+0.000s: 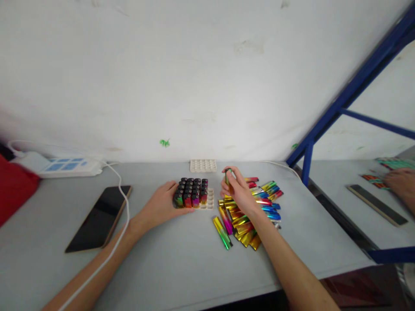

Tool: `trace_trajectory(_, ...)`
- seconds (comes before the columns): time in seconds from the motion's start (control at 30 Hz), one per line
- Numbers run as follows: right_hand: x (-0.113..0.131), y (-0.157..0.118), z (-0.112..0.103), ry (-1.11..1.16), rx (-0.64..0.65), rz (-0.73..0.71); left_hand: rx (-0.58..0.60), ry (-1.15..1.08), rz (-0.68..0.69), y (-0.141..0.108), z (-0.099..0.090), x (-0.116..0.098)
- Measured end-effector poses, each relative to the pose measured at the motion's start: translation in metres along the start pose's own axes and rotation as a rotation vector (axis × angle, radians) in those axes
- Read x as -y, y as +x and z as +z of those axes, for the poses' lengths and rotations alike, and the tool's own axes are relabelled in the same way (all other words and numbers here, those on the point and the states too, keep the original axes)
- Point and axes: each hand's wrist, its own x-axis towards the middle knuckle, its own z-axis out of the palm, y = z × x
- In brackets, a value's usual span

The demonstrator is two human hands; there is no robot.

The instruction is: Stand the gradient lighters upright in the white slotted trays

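My left hand (167,198) is wrapped round the left side of a white tray (210,199) and the lighters in it. Several black-topped lighters (191,191) stand upright there in rows; the tray's right-hand slots hold nothing. Above a loose pile, my right hand (238,188) pinches one lighter (228,176) upright between thumb and fingers. Shiny gold, red, blue and green lighters (246,222) lie heaped under and beside that hand. A single gold-green lighter (222,233) rests at the pile's near left edge.
A second white tray (202,165) sits by the wall. On the left lie a phone (99,218), a power strip (69,167) and a white cable (127,207) crossing over my left forearm. A blue metal frame (308,160) stands at right, with another person's hand (400,185) beyond it.
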Motion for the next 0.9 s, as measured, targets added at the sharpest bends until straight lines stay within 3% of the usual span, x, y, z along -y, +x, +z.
trace_trajectory(0.1,-0.004,-0.003,0.008,-0.157,-0.006,0.026,0.017,0.037,-0.01,0.0,0.002,-0.001)
trace_trajectory(0.3,-0.011,-0.01,0.02,-0.621,-0.151,-0.128,0.016,0.028,-0.023,0.001,0.004,-0.004)
trace_trajectory(0.6,-0.014,-0.007,0.019,-0.746,-0.245,-0.164,-0.001,0.031,-0.006,0.001,0.004,-0.001)
trace_trajectory(0.7,-0.012,-0.008,0.016,-0.745,-0.199,-0.168,0.011,0.047,-0.007,0.001,0.004,-0.001)
trace_trajectory(0.8,-0.005,-0.01,0.013,-0.752,-0.053,-0.186,0.024,0.057,-0.009,0.001,0.003,-0.002)
trace_trajectory(0.9,0.002,-0.012,0.009,-0.862,0.045,-0.314,0.031,0.056,-0.023,0.0,0.003,-0.003)
